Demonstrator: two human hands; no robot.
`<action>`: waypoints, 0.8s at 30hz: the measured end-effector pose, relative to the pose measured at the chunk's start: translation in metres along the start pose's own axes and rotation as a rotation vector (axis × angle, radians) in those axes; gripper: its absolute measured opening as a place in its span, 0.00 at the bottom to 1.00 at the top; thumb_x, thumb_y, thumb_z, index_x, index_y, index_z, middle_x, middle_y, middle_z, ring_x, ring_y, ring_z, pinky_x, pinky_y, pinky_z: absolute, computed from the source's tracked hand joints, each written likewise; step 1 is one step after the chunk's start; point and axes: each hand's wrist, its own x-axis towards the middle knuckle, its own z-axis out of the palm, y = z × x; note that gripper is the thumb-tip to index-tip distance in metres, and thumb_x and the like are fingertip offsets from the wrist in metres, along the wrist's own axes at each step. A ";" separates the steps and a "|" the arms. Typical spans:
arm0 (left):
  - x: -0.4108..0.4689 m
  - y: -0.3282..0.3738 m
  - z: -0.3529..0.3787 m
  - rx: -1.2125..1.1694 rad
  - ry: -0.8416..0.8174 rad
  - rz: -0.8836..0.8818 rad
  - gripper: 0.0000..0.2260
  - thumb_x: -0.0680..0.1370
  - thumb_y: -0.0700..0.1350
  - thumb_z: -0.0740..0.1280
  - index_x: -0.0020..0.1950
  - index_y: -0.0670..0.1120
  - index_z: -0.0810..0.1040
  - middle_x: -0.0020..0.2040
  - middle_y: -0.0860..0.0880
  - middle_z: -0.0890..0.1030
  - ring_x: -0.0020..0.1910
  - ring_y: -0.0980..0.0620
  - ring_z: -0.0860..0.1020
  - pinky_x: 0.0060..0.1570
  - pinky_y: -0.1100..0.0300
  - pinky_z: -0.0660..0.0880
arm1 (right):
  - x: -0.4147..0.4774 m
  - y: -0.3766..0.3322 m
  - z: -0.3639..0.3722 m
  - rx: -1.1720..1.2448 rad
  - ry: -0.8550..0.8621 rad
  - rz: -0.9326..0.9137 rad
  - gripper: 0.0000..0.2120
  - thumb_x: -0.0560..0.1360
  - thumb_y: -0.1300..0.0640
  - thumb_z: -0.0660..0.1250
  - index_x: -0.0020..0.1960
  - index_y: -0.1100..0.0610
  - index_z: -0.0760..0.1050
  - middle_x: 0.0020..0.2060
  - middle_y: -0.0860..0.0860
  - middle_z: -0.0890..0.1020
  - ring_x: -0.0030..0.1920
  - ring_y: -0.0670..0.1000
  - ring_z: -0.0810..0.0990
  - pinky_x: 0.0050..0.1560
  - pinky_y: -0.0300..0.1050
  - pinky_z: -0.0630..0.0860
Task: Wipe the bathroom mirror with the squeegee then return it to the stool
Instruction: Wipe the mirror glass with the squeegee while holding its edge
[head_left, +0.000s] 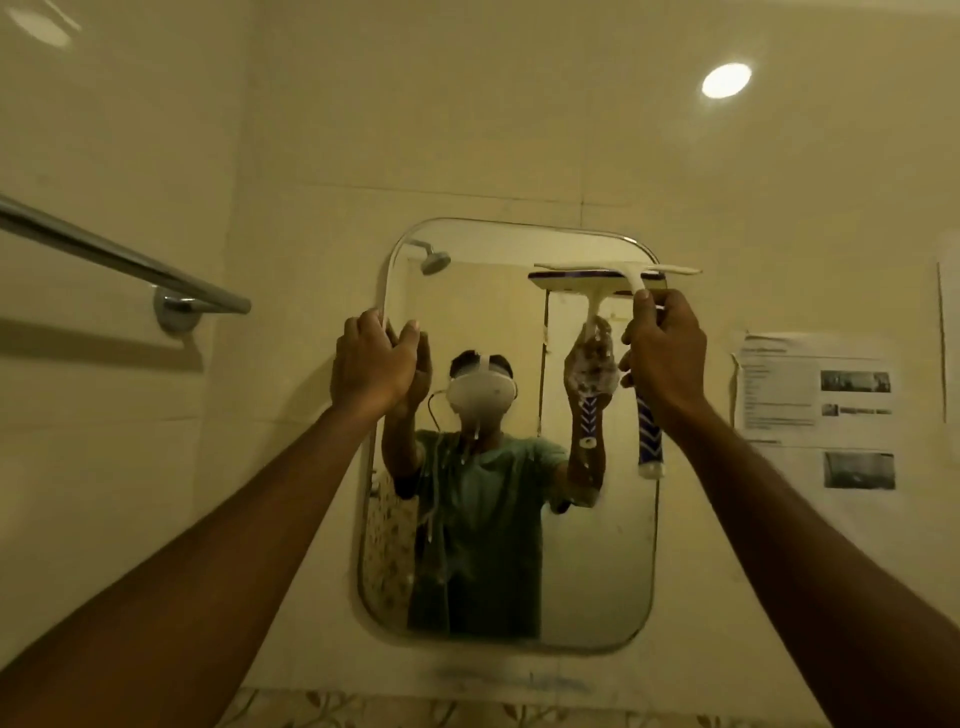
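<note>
Above the right hand (662, 353), clenched round its grooved handle, the light, stiff squeegee (618, 273) met the mirror (597, 545); the left hand (371, 364) gripped the mirror's edge.

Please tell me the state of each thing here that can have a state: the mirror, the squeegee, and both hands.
mirror: on the wall, wet drips on the glass
squeegee: held up, blade near the mirror's top right
right hand: closed around the squeegee handle
left hand: gripping the mirror's left edge

both arms raised; left hand (371, 364) cupped, right hand (667, 353) in closed grip.
</note>
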 end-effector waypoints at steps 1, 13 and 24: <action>0.003 -0.001 0.001 -0.021 0.020 -0.010 0.25 0.78 0.59 0.58 0.70 0.45 0.66 0.68 0.45 0.69 0.64 0.45 0.71 0.61 0.49 0.71 | 0.007 -0.002 0.003 -0.042 0.008 -0.006 0.12 0.82 0.51 0.56 0.56 0.58 0.72 0.36 0.49 0.77 0.31 0.46 0.77 0.32 0.44 0.78; 0.040 -0.024 -0.001 -0.047 0.017 0.047 0.22 0.82 0.56 0.52 0.41 0.43 0.76 0.31 0.49 0.74 0.33 0.50 0.74 0.34 0.60 0.69 | 0.032 -0.018 0.013 -0.372 -0.132 0.083 0.16 0.83 0.45 0.48 0.56 0.55 0.67 0.38 0.57 0.77 0.29 0.54 0.78 0.25 0.45 0.76; 0.051 -0.036 0.006 -0.049 0.127 0.218 0.26 0.82 0.55 0.53 0.33 0.40 0.76 0.27 0.46 0.75 0.24 0.54 0.70 0.26 0.64 0.62 | -0.021 -0.012 -0.007 -0.528 -0.161 0.180 0.21 0.83 0.48 0.49 0.42 0.59 0.71 0.30 0.54 0.74 0.25 0.50 0.74 0.28 0.47 0.77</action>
